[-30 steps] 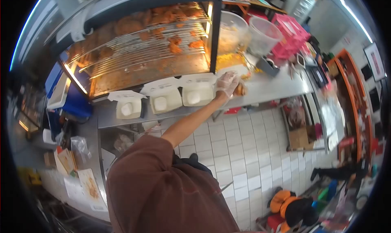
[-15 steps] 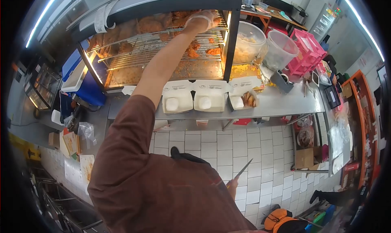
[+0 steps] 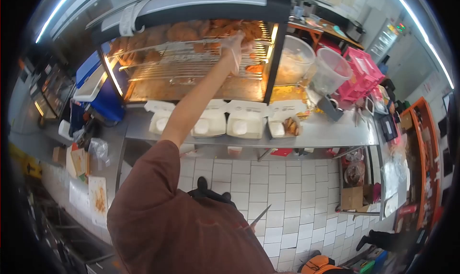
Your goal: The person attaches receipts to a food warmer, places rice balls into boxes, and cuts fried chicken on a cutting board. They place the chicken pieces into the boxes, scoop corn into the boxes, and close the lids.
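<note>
My left hand [image 3: 233, 49], in a clear plastic glove, reaches into the lit display case over the wire rack [image 3: 182, 65]. Its fingers are smeared by motion, close to orange-red fried chicken pieces [image 3: 225, 29]; whether it holds one cannot be made out. Larger browned chicken pieces [image 3: 184, 32] lie on the rack to the left. Low at my right side, my right hand [image 3: 252, 228] is closed on a knife [image 3: 261, 214], blade pointing up and away; sleeve and torso partly hide this hand. Below the case, open white boxes [image 3: 244, 126] hold rice mounds [image 3: 239, 127]; the rightmost also has sliced meat [image 3: 291, 126].
Right of the case stand two clear plastic tubs [image 3: 331, 70] and a pink basket [image 3: 359, 75]. A blue cooler [image 3: 108, 99] sits at the left. The steel counter [image 3: 330, 135] edge runs before me. At the lower right are a person's legs [image 3: 383, 239].
My left hand has drawn back a little from the upper right of the rack, down and left. The knife hand appears lower and further left as the view shifts.
</note>
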`<action>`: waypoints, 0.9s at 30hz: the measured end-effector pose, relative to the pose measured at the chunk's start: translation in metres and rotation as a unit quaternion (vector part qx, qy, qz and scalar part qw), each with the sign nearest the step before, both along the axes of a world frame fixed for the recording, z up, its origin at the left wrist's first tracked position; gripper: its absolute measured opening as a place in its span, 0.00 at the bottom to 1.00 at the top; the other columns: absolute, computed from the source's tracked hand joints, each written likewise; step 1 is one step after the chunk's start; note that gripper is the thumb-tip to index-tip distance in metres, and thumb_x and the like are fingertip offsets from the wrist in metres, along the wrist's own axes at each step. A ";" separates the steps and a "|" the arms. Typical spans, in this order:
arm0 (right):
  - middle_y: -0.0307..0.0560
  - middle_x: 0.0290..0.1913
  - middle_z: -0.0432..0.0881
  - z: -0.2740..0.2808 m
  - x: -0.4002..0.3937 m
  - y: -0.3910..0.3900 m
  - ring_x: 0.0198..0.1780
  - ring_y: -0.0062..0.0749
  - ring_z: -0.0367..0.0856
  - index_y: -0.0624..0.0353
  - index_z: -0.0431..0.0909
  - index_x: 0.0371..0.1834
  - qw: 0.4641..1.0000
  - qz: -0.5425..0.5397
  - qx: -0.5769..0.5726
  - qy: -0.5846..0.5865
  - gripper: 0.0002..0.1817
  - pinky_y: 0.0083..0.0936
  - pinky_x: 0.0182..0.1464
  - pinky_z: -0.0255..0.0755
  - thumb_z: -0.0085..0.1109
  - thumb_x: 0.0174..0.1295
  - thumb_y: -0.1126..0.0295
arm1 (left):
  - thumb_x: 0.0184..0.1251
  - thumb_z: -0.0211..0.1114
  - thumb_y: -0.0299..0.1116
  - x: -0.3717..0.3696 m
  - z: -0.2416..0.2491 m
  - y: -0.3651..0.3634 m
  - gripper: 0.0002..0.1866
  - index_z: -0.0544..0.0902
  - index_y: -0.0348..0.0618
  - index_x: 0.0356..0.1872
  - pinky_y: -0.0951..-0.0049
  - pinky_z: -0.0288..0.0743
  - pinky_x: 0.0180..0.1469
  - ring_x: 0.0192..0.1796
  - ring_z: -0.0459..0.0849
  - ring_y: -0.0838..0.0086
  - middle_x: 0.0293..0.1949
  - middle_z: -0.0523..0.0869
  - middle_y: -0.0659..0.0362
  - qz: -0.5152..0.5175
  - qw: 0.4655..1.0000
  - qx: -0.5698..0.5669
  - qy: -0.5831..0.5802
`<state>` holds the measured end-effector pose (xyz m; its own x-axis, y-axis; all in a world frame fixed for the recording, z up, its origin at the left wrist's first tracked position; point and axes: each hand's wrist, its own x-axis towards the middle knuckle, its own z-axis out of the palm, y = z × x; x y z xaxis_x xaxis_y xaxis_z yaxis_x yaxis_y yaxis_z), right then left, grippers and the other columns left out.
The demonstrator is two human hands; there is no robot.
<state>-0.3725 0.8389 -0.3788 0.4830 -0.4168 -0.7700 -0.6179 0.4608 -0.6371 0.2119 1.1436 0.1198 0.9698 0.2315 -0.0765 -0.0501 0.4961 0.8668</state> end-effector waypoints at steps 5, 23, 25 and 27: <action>0.43 0.11 0.66 0.020 0.015 0.010 0.13 0.35 0.69 0.53 0.64 0.12 0.976 0.203 -0.080 0.006 0.40 0.34 0.16 0.65 0.38 0.71 0.31 | 0.75 0.60 0.42 -0.192 -0.086 0.068 0.14 0.81 0.42 0.48 0.74 0.75 0.28 0.31 0.84 0.73 0.33 0.86 0.58 -0.061 0.996 0.053 0.040; 0.63 0.23 0.79 0.089 0.141 0.257 0.31 0.56 0.80 0.74 0.79 0.27 0.464 0.825 -0.323 -0.022 0.43 0.51 0.41 0.71 0.35 0.75 0.38 | 0.69 0.61 0.43 -0.883 -0.417 0.571 0.20 0.83 0.43 0.56 0.67 0.78 0.41 0.33 0.84 0.69 0.37 0.88 0.52 0.495 0.643 0.486 0.326; 0.49 0.15 0.73 0.091 0.140 0.346 0.19 0.37 0.75 0.64 0.72 0.18 0.396 0.814 -0.336 -0.259 0.38 0.40 0.26 0.67 0.37 0.77 0.41 | 0.69 0.63 0.41 -0.879 -0.375 0.580 0.19 0.80 0.47 0.58 0.68 0.79 0.42 0.34 0.84 0.71 0.36 0.89 0.54 0.540 0.691 0.273 0.396; 0.35 0.14 0.63 0.096 0.129 0.442 0.17 0.23 0.61 0.56 0.67 0.17 0.455 0.833 -0.187 -0.252 0.34 0.31 0.22 0.55 0.41 0.77 0.43 | 0.70 0.62 0.41 -0.874 -0.348 0.577 0.18 0.80 0.47 0.57 0.67 0.79 0.43 0.36 0.86 0.68 0.38 0.89 0.52 0.512 0.720 0.253 0.394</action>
<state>-0.2434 1.2811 -0.2829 0.4448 0.7952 -0.4122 0.3570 -0.5795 -0.7326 -0.6624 1.7204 -0.2278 -0.0278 0.9861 -0.1638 0.4409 0.1592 0.8833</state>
